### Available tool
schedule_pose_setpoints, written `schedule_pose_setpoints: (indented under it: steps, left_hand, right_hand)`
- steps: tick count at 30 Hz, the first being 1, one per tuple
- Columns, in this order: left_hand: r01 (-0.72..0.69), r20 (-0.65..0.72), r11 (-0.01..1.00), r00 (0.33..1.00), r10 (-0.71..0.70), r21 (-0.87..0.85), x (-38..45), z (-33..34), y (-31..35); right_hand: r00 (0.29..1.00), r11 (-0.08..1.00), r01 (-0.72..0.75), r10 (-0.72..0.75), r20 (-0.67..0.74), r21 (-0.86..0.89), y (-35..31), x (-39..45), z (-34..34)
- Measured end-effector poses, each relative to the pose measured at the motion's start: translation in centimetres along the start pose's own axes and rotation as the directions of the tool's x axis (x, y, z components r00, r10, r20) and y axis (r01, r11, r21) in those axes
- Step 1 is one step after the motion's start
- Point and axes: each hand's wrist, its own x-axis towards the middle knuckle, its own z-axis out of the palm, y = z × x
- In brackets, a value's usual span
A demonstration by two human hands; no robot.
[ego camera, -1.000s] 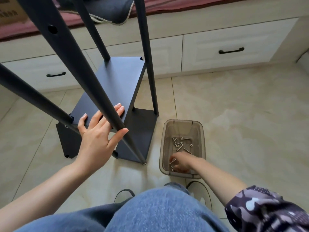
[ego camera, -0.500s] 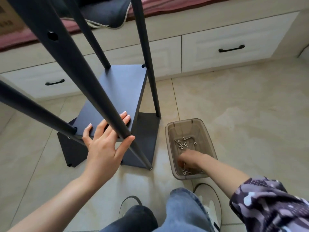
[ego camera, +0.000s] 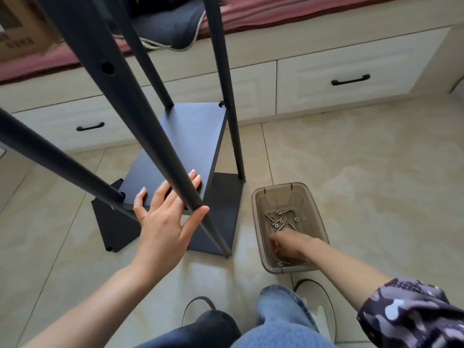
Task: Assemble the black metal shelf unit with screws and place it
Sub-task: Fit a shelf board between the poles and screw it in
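The black shelf unit stands on the tiled floor, with its base panel [ego camera: 223, 209] flat on the tiles. Slanting black poles [ego camera: 140, 121] rise from the corners toward me. A middle shelf panel [ego camera: 185, 146] sits tilted between the poles. My left hand [ego camera: 163, 222] rests on the panel's near edge with straight fingers, and the near pole passes between thumb and forefinger. My right hand [ego camera: 288, 243] reaches down into a translucent brown bin [ego camera: 319, 222], fingers curled among several loose silver screws [ego camera: 280, 219]. The fingertips are hidden.
White drawers with black handles [ego camera: 351, 81] run along the back under a bench with a red cushion [ego camera: 301, 11]. A cardboard box [ego camera: 17, 33] sits on the bench's left end. My knees and shoes [ego camera: 316, 310] are just below the bin.
My right hand has shifted a little among the screws inside the bin. My left hand has stayed on the shelf panel. The view has tilted up slightly.
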Motion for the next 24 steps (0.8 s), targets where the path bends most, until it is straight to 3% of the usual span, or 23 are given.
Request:
schedule_pose_setpoints:
  steps: [9, 14, 18, 21, 24]
  left_hand:
    - [0.025, 0.057, 1.000, 0.998, -0.026, 0.007, 0.1, -0.6, 0.2]
    - [0.032, 0.154, 0.999, 0.988, -0.027, -0.028, 0.5, -1.2, 0.1]
    - [0.046, 0.226, 0.997, 0.974, -0.032, -0.056, 0.3, -1.8, -0.2]
    - [0.041, 0.268, 0.998, 0.963, -0.027, -0.047, 0.5, -2.1, -0.3]
    - [0.043, 0.291, 0.999, 0.956, -0.035, -0.021, 0.5, -2.2, -0.4]
  right_hand:
    - [0.936, 0.958, -0.001, 0.102, -0.338, 0.287, -2.3, -3.9, -5.2]
    - [0.908, 0.846, 0.075, 0.161, -0.388, 0.527, -6.2, -7.1, -9.9]
    - [0.925, 0.625, 0.202, 0.130, -0.356, 0.754, -10.6, -8.8, -13.1]
    - [0.925, 0.310, 0.198, 0.254, -0.281, 0.930, -13.3, -8.2, -15.3]
    - [0.947, 0.031, 0.148, 0.282, -0.151, 0.988, -15.6, -7.3, -17.1]
